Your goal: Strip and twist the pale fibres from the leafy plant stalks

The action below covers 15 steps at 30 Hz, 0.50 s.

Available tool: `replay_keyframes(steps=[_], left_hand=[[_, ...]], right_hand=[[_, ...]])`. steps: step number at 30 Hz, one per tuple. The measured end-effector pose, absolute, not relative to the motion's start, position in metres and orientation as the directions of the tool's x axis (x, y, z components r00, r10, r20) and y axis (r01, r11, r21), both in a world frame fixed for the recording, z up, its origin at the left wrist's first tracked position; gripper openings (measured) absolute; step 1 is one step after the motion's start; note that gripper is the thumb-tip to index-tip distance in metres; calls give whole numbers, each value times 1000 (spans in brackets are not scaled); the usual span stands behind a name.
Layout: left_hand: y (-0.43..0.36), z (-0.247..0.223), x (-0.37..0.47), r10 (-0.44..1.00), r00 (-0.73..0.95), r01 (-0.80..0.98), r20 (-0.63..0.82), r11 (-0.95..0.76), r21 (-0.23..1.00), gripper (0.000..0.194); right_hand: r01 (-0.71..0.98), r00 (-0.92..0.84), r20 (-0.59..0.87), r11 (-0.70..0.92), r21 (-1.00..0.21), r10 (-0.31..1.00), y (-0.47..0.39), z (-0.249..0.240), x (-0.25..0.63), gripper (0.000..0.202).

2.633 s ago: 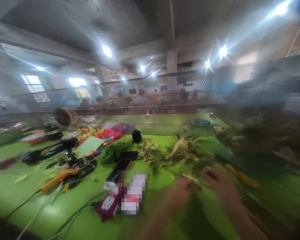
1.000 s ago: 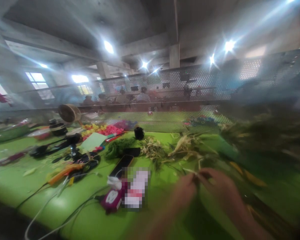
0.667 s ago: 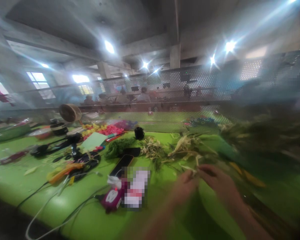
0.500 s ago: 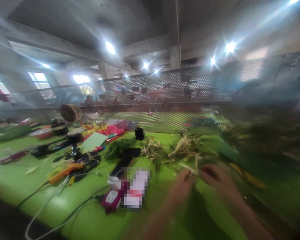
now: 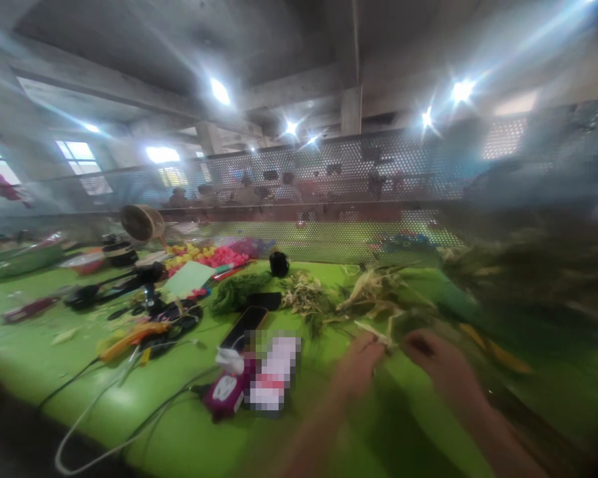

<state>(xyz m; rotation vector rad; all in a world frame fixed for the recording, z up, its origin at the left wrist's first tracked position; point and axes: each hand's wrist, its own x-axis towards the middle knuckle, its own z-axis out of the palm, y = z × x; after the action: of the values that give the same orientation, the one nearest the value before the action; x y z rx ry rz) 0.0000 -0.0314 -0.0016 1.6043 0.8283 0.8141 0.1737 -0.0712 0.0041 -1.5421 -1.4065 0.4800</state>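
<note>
Right of the dark smartphone on the green table, the left hand has its grip pinching a pale plant strip; the right hand, farther right of the smartphone, has just come apart from it, so probably one side alone holds it. Whether the curled, blurred right grip has anything, I cannot tell. Just beyond, dried leaves stand in the way; far behind the smartphone is a perforated panel.
</note>
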Motion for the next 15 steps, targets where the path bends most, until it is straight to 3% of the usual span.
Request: replay_keyframes(steps=[3,9,15], left_hand=[[-30,-3,-1,849,527,56,35,-76,995,21],[-29,-11,5,792,607,144,59,-183,972,32],[-36,-9,12,741,659,133,126,-280,951,34]], right_hand=[[500,222,265,124,-857,938,-70,4,175,22],[257,202,89,35,-966,975,-68,4,173,31],[151,281,99,58,-987,954,-73,13,164,25]])
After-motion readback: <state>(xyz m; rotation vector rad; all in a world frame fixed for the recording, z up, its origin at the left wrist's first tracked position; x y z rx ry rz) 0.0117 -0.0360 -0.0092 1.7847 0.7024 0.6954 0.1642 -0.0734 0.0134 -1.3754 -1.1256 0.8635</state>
